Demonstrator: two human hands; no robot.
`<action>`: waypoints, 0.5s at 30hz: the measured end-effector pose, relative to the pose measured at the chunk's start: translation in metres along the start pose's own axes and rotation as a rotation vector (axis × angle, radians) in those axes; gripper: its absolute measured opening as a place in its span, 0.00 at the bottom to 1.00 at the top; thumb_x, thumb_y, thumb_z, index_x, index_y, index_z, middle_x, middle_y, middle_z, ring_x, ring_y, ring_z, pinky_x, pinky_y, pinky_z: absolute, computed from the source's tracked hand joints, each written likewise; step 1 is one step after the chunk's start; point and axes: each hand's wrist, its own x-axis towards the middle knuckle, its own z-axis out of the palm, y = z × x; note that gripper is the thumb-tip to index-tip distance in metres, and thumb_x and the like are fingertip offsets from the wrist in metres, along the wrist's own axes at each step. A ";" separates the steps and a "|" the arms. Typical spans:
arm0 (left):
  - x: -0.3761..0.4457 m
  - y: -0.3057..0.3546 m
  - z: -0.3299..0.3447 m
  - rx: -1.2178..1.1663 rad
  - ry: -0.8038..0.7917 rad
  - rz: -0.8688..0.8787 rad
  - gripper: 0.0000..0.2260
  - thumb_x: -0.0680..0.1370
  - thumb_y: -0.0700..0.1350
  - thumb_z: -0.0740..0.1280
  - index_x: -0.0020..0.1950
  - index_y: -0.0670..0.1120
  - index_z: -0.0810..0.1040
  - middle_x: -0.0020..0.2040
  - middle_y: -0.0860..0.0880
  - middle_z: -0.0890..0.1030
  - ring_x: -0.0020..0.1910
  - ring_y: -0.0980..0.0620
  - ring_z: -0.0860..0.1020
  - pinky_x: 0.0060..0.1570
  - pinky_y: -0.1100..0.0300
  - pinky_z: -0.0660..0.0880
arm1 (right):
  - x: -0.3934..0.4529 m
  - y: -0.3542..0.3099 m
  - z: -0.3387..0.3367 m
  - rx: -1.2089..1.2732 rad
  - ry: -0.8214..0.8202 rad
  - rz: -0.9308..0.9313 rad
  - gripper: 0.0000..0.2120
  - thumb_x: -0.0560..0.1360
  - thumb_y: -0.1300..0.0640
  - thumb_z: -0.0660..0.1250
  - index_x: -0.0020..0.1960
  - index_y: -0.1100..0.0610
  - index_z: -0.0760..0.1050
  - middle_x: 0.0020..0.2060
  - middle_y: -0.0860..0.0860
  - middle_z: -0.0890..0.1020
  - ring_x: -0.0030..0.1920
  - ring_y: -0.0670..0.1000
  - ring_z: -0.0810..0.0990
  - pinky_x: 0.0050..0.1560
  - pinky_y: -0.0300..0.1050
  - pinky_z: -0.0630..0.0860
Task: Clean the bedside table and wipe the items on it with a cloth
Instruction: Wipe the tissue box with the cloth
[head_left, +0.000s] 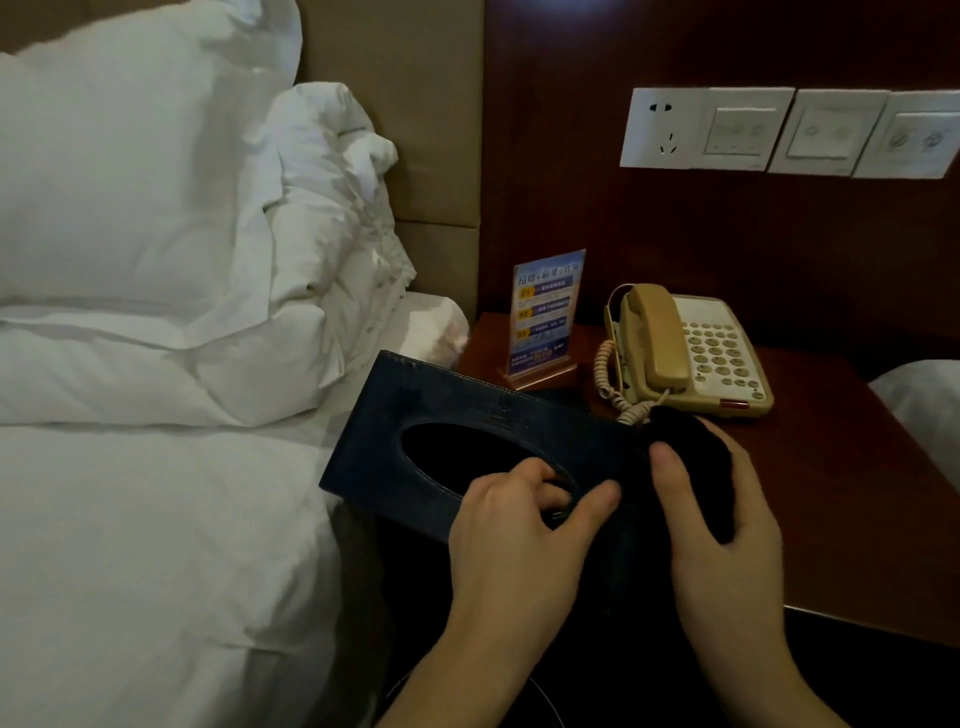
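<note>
Both hands hold the box (467, 431): left hand (519, 530) hooked in its oval opening, right hand (727, 525) pressing the cloth (691, 447) on the end nearest the phone (696, 348), long axis running toward the bed (156, 519).

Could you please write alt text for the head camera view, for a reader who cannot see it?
A person's left hand grips a dark tissue box by its oval opening while the right hand holds a dark cloth against its end. Behind, a beige telephone and sign card stand on the bedside table beside a white bed.
</note>
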 end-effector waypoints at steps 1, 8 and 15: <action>0.000 -0.001 0.000 -0.045 -0.017 -0.001 0.23 0.71 0.73 0.60 0.47 0.56 0.80 0.40 0.61 0.84 0.51 0.57 0.80 0.54 0.51 0.78 | -0.005 0.003 0.001 -0.003 0.025 0.011 0.15 0.75 0.46 0.69 0.61 0.38 0.76 0.53 0.34 0.81 0.53 0.33 0.79 0.50 0.36 0.74; 0.005 -0.004 -0.002 -0.284 -0.048 -0.023 0.21 0.74 0.69 0.59 0.50 0.56 0.81 0.45 0.58 0.86 0.57 0.49 0.81 0.59 0.44 0.77 | -0.027 0.017 0.004 -0.100 0.053 0.095 0.22 0.70 0.45 0.73 0.63 0.38 0.75 0.57 0.38 0.80 0.58 0.40 0.79 0.59 0.46 0.78; 0.009 -0.002 -0.002 -0.269 -0.034 0.025 0.20 0.75 0.67 0.61 0.51 0.55 0.82 0.44 0.60 0.86 0.56 0.54 0.81 0.59 0.47 0.77 | 0.012 -0.004 -0.008 -0.162 -0.060 0.036 0.21 0.71 0.41 0.72 0.63 0.39 0.77 0.55 0.38 0.83 0.57 0.39 0.80 0.61 0.49 0.78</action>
